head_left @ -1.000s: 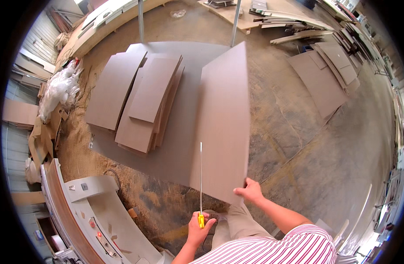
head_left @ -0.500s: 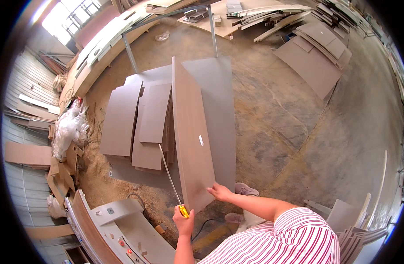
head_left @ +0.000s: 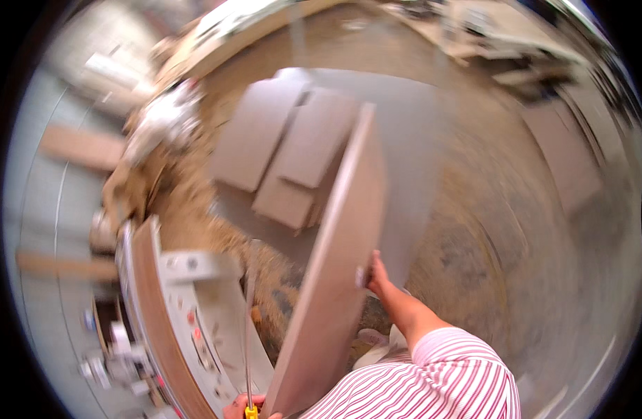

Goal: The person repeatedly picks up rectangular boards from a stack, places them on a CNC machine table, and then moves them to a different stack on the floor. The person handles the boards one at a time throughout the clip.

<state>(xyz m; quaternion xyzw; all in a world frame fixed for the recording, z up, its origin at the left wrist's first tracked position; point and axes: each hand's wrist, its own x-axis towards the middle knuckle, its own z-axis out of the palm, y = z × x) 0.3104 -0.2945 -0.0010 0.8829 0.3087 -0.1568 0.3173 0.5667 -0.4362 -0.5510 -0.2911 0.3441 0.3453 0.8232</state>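
My right hand [head_left: 374, 276] grips the right edge of a long brown board [head_left: 338, 265], which stands tilted on end in front of me. My left hand [head_left: 245, 406] shows only at the bottom edge, closed around the yellow handle of a thin metal rod [head_left: 249, 328] that points upward beside the board. The picture is blurred by motion.
Several flat brown panels [head_left: 286, 150] lie stacked on the dusty workshop floor beyond the board. A white machine with a long wooden-edged bed [head_left: 169, 314] stands at the lower left. More panels [head_left: 565, 157] lie at the right, and workbenches [head_left: 468, 21] line the back.
The board has swung nearer and more upright, and now covers much of the middle. My view has turned left and down, bringing the white machine closer. Both hands keep their hold.
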